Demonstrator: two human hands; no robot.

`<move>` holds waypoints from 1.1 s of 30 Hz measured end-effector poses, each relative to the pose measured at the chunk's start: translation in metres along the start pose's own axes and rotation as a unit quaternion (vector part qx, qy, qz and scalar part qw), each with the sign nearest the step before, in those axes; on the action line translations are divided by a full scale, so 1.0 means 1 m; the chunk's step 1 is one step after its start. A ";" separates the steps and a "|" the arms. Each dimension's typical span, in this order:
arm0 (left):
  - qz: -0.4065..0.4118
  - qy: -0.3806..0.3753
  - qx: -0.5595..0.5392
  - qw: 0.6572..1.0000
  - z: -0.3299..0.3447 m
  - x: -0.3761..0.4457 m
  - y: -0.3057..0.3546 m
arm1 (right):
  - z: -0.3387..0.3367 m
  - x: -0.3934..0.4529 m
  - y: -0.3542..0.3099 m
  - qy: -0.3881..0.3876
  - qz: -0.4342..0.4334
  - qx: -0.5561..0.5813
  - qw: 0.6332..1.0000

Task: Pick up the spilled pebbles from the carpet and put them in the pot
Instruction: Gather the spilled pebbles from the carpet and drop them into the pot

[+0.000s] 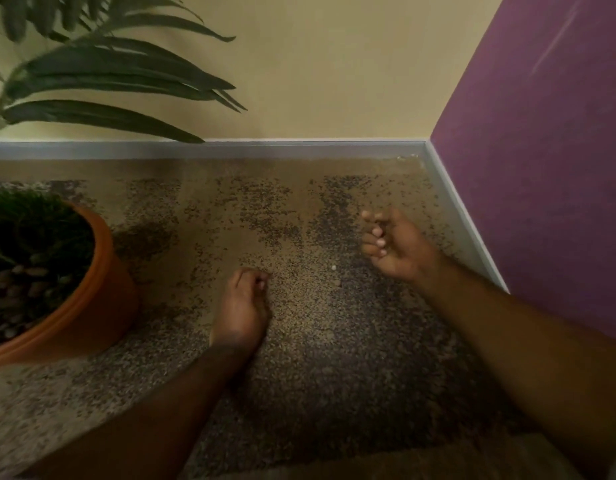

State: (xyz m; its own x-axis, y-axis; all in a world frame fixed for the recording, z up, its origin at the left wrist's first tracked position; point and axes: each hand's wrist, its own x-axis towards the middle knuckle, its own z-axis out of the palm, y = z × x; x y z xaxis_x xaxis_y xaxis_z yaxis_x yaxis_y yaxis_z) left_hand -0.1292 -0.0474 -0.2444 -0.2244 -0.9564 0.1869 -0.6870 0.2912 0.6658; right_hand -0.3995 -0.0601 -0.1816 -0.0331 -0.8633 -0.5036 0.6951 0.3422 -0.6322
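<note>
Hovering over carpet (299, 341): L hand (240, 306) fingertips pinched, contents unclear; R hand (393, 244) loosely curled, palm up.

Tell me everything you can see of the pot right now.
The pot is round, orange-brown and smooth, perhaps plastic or glazed clay, with a thick rolled rim. It stands upright on the carpet at the left edge of view, partly cut off. Inside lie brownish pebbles and green growth, with long dark leaves above. Neither hand touches it; the left hand is the nearer one.
</note>
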 end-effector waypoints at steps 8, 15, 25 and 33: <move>-0.230 -0.002 -0.311 0.922 0.011 0.021 0.064 | 0.002 -0.039 -0.026 -0.050 -0.026 0.059 0.997; -0.307 -0.130 -0.300 0.894 0.044 0.046 0.126 | -0.031 -0.059 -0.040 -0.011 -0.031 -0.040 0.999; -0.005 -0.232 0.157 0.960 0.056 0.028 0.094 | -0.047 -0.066 -0.003 0.111 0.072 -0.188 0.973; -0.181 -0.261 -0.073 0.945 0.011 0.029 0.079 | -0.007 -0.080 0.002 0.092 0.084 -0.234 0.964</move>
State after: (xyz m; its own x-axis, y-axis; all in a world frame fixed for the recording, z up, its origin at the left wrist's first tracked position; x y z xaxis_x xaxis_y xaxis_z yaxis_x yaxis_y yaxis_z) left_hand -0.1971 -0.0517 -0.1945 -0.3296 -0.8412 -0.4287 -0.6894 -0.0958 0.7181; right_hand -0.4002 0.0118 -0.1465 -0.1053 -0.7156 -0.6905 0.3028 0.6383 -0.7077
